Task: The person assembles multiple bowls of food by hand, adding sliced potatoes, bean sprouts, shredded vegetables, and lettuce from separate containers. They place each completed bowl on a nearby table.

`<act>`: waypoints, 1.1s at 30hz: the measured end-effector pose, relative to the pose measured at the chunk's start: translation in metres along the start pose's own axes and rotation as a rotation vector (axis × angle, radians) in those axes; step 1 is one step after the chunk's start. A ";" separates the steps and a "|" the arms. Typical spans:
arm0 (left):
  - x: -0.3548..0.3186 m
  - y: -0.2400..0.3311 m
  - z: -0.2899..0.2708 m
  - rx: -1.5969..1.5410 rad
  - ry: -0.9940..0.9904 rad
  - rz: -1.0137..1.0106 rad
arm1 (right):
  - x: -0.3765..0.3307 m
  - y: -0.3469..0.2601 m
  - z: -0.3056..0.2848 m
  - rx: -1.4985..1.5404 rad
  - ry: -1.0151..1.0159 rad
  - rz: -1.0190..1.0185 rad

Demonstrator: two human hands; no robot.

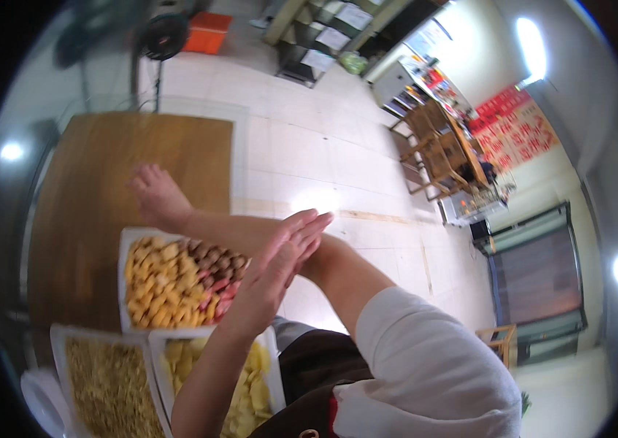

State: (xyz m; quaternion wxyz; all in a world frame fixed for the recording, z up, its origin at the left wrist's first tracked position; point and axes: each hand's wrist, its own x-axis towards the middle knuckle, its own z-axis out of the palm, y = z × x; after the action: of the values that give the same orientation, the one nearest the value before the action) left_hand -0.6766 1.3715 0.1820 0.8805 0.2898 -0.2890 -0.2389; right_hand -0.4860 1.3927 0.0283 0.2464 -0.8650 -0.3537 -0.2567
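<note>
My right arm reaches left over the wooden table (97, 168). At its end my right hand (159, 198) hovers above the wood, its fingers loosely stretched and nothing seen in them. My left hand (279, 257) lies across the right arm near the elbow, fingers straight and flat; whether it touches the skin I cannot tell. Below the right forearm stands a white tray (123, 274) with yellow-orange chunks (155, 288), brown balls (214, 259) and pink pieces (223, 298). My left forearm passes over a tray of pale yellow slices (258, 379), hiding part of it.
A white tray of pale shreds (108, 379) stands at the table's near left, beside a white bowl-like container (42, 401). Farther off are a black fan (163, 38), an orange box (206, 33), a rack (316, 47) and wooden chairs (436, 157).
</note>
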 end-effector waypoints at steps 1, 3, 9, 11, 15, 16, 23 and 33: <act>0.029 -0.022 0.003 -0.011 -0.005 -0.082 | -0.010 0.031 -0.010 -0.050 -0.035 0.032; 0.077 -0.064 0.009 -0.062 -0.027 -0.088 | -0.029 0.086 -0.029 -0.140 -0.130 0.084; 0.191 -0.139 0.036 -0.013 -0.075 -0.167 | -0.072 0.216 -0.106 -0.293 -0.271 0.093; 0.209 -0.154 0.039 -0.045 -0.013 -0.241 | -0.081 0.237 -0.142 -0.187 -0.187 0.110; 0.185 -0.188 0.025 0.007 0.140 -0.285 | -0.141 0.278 -0.207 0.062 -0.056 0.178; 0.158 -0.202 0.017 0.086 0.238 -0.338 | -0.164 0.291 -0.218 0.097 -0.056 0.206; -0.139 -0.346 0.026 0.219 1.063 -0.717 | -0.498 0.275 -0.250 0.237 -1.334 0.641; -0.300 -0.449 0.122 1.204 0.791 -1.260 | -0.567 0.124 -0.286 0.706 -1.640 0.762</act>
State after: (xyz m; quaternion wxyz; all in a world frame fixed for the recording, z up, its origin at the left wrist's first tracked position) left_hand -1.0846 1.1801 -0.1391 0.3272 0.8561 0.1640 -0.3649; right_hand -0.8216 0.8654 -0.1389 0.2353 -0.7080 -0.1683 0.6443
